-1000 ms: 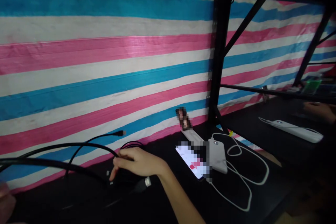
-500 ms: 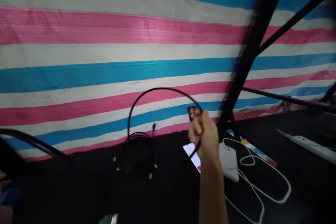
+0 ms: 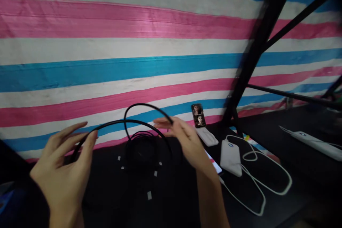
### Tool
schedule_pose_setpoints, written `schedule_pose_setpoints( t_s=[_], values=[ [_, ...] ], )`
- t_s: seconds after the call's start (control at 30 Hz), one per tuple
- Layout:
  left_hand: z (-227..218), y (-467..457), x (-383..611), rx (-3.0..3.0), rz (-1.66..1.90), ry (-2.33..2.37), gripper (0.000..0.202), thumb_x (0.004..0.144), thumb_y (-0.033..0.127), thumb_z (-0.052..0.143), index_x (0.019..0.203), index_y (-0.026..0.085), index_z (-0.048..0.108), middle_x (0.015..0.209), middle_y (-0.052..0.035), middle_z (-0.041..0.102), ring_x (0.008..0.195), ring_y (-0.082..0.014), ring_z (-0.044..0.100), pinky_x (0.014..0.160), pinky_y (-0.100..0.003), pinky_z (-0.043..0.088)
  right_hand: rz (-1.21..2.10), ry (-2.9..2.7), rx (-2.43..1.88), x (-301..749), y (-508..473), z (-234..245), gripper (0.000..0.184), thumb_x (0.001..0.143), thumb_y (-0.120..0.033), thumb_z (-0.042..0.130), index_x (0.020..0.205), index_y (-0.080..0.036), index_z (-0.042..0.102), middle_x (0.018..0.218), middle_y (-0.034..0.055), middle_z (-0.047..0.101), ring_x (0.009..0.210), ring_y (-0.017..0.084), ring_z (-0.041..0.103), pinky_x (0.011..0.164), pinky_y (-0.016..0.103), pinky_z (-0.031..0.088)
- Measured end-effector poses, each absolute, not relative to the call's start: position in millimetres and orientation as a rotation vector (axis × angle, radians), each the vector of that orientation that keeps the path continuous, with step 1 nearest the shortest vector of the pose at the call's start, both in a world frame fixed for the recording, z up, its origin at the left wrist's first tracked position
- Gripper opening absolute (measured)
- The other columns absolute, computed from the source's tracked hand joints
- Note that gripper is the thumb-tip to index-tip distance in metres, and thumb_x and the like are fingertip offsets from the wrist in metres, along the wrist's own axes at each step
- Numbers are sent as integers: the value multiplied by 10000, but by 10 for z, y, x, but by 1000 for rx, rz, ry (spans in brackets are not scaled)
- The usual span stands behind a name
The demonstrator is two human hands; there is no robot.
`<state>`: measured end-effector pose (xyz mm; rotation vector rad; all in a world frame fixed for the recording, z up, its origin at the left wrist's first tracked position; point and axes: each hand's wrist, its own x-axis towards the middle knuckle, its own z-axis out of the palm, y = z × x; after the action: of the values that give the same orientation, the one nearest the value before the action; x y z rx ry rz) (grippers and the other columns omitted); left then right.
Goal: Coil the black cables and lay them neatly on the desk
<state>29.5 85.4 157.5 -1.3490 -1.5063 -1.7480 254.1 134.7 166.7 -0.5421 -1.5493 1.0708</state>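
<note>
Both loosely curled, left hand (image 3: 62, 171) and right hand (image 3: 187, 140) pinch one black cable (image 3: 125, 123) (looped).

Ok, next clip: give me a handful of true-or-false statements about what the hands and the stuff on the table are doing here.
1. Both hands hold one black cable. True: the left hand and right hand each grip the black cable, which arcs between them.
2. The coiled cable bundle hangs in the air. False: the coiled cable bundle lies on the dark table.
3. A white power bank lies right of the right hand. True: the white power bank lies there with a white cord looping beside it.
4. The backdrop is plain grey. False: the tarp is striped pink, white and blue.
</note>
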Motion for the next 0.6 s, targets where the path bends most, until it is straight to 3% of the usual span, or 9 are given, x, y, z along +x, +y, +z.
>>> schedule_pose_setpoints(
  t_s=[0.07,0.13,0.23,0.33,0.43,0.5,0.6],
  values=[
    [1598,872,428,-1456,-1703,-1504,178,743,365,655,745,187,653,1095,-82,642,981,-224,605,887,-372,445,1212,-1559,-502,2399,1304,1654,339,942,-402,381,1060,-212,635,1141,72,638,998,171,624,722,266,544],
    [1606,869,521,-1537,-1683,-1545,191,768,384,624,751,194,634,1151,-77,613,1042,-227,580,902,-368,432,1320,-1545,-468,2306,1287,1628,374,944,-431,354,1084,-213,624,1099,75,648,809,132,656,543,200,505],
    [1599,831,600,-1576,-1712,-1630,178,793,388,599,788,212,623,999,-41,633,933,-198,588,783,-330,438,1351,-1569,-466,2256,1277,1606,390,949,-432,331,1066,-218,636,883,37,660,441,35,455,375,175,318],
    [1603,774,636,-1498,-1747,-1622,151,799,367,600,808,217,617,808,-7,580,737,-160,545,667,-309,402,1256,-1552,-512,2280,1252,1625,247,877,-372,525,1053,-244,641,713,-21,563,484,52,391,432,188,318],
    [1607,753,615,-1370,-1754,-1553,139,783,356,619,780,217,626,794,-5,551,714,-155,523,665,-313,400,1178,-1523,-586,2352,1213,1660,324,769,-295,666,1091,-275,637,627,-48,427,562,87,410,488,201,344],
    [1579,798,556,-1401,-1796,-1537,173,755,373,645,845,227,630,863,-19,567,799,-181,550,723,-331,430,1156,-1546,-607,2420,1178,1685,300,768,-285,658,1068,-269,660,597,-52,379,531,87,363,466,209,311],
    [1461,967,442,-1670,-1824,-1655,576,670,450,696,1180,273,495,1168,-70,546,1073,-272,529,896,-433,425,1101,-1622,-589,2524,1109,1724,200,789,-254,622,969,-245,709,594,-39,424,517,82,349,448,215,275]
  ],
)
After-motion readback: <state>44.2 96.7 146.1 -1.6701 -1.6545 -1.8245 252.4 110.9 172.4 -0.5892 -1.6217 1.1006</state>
